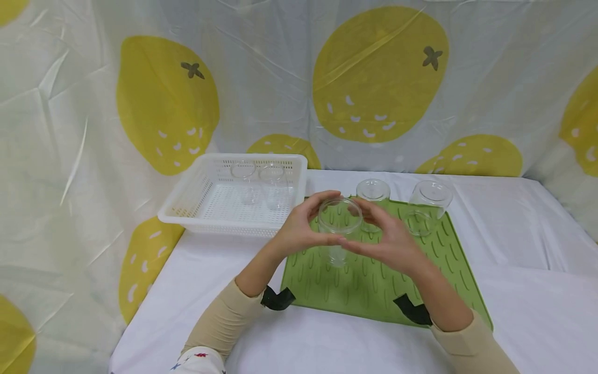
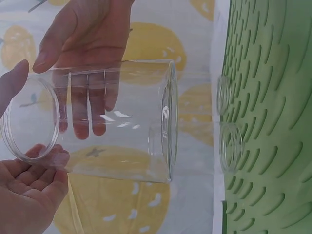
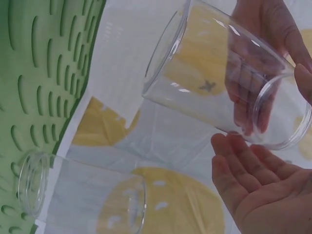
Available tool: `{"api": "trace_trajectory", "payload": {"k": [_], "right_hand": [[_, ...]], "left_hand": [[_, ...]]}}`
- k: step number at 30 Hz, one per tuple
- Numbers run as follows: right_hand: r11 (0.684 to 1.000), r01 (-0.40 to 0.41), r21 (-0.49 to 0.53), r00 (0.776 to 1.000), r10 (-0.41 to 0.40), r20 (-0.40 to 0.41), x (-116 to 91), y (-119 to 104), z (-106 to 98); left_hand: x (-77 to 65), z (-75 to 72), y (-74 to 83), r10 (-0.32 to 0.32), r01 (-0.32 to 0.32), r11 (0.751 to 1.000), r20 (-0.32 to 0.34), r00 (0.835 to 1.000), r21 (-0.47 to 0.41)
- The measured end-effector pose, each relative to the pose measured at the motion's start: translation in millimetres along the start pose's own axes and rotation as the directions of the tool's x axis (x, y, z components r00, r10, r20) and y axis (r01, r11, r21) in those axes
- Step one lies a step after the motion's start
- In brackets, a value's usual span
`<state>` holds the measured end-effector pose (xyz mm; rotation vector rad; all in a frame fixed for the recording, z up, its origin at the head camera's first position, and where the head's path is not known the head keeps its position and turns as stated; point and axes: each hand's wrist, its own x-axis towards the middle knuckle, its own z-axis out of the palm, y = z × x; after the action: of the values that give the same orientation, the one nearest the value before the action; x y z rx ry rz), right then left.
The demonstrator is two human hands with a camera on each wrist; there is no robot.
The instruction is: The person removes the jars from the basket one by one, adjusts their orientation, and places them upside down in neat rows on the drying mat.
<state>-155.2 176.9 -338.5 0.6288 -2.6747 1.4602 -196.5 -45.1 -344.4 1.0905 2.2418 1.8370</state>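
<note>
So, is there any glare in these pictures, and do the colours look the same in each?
Head view: livelier yellows and greens, pale sheen streaks on the fruit-print backdrop; left wrist view: more muted colours, short white glints on the held clear jar; right wrist view: similarly muted, with bright streaks along that jar's side.

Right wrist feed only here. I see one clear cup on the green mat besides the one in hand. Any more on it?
Observer: Yes. Head view shows a second clear cup on the green mat, beyond the held cup.
Operator: And left of the mat?
Observer: A white basket on the white-covered table.
Operator: Anything in it?
Observer: Two more clear cups, one beside the other.
</note>
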Motion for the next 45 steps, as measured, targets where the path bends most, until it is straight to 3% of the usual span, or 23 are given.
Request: {"api": "trace_trajectory", "payload": {"k": [11, 25, 29, 34, 40, 45], "right_hand": [[0.996, 0.087, 0.027, 0.996, -0.087, -0.028, 2.0, 3.0, 5.3], [0.991, 0.133, 0.023, 0.988, -0.131, -0.079, -1.1, 9.6, 8.2], [0.991, 0.132, 0.034, 0.987, -0.128, -0.093, -3.9, 9.1, 6.6], [0.990, 0.133, 0.042, 0.984, -0.127, -0.122, -6.7, 7.8, 2.8], [0.987, 0.156, 0.038, 0.978, -0.149, -0.143, -6.3, 5.8, -2.0], [0.985, 0.169, 0.035, 0.974, -0.161, -0.158, -5.3, 4.4, -4.0]], "left_hand": [[-0.4, 3.8, -0.5, -0.021, 0.021, 1.000, 0.021, 1.000, 0.021], [-2.2, 3.3, -7.3, -0.011, 0.016, 0.998, 0.078, 0.997, -0.055], [-5.5, 2.1, -18.3, -0.010, 0.019, 0.995, 0.095, 0.995, -0.094], [-13.1, 4.4, -41.7, -0.057, 0.080, 0.987, 0.163, 0.985, -0.137], [-21.4, 13.1, -64.8, -0.137, 0.156, 0.986, 0.239, 0.961, -0.065], [-22.7, 24.3, -75.7, -0.128, 0.150, 0.987, 0.273, 0.954, -0.060]]}}
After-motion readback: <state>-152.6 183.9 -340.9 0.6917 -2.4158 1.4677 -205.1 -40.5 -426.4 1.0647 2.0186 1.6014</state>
